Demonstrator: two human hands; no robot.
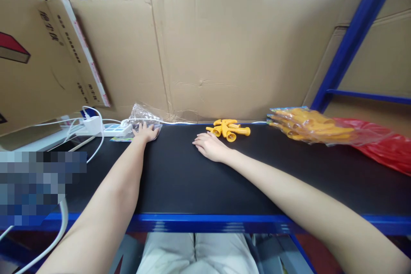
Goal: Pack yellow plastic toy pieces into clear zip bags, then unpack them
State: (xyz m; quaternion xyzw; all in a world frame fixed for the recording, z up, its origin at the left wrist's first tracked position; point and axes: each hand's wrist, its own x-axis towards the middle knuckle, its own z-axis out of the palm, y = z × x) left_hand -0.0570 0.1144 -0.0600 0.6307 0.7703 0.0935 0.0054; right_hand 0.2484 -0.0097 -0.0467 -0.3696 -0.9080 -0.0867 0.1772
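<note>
My left hand rests with spread fingers on a crinkled clear plastic bag at the back left of the black tabletop. Its fingers press on the bag rather than wrap round it. My right hand lies palm down on the surface, fingers stretched out and nothing visible in them. Just behind it is a small heap of yellow plastic pieces, some with flared, horn-like ends. What lies under either palm is hidden.
At the right, filled clear packets of yellow pieces lie against a red plastic bag. A white power strip with cables stands left of my left hand. Cardboard walls the back, and a blue post slants at right.
</note>
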